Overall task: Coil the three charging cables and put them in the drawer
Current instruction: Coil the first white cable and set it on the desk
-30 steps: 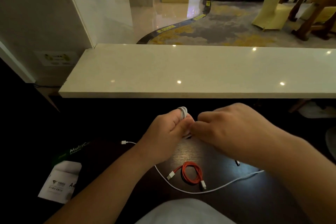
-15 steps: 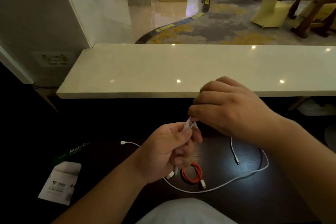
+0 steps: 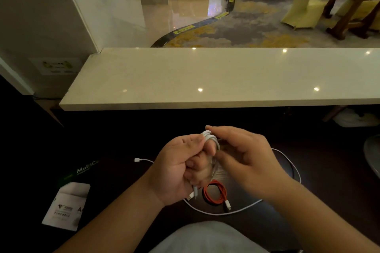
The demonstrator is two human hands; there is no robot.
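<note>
White cable now loops over your left fingers at frame centre, more turns than half a second ago.

Your left hand grips the coil, its plug end hanging below the palm; your right hand has dropped back beside it, fingers curled, pinching the strand. Slack has drawn in, trailing lower right across the dark desk. Red coiled cable lies unmoved just beneath your hands.

A pale stone counter spans ahead; a white paper packet lies at left on the dark desk.
</note>
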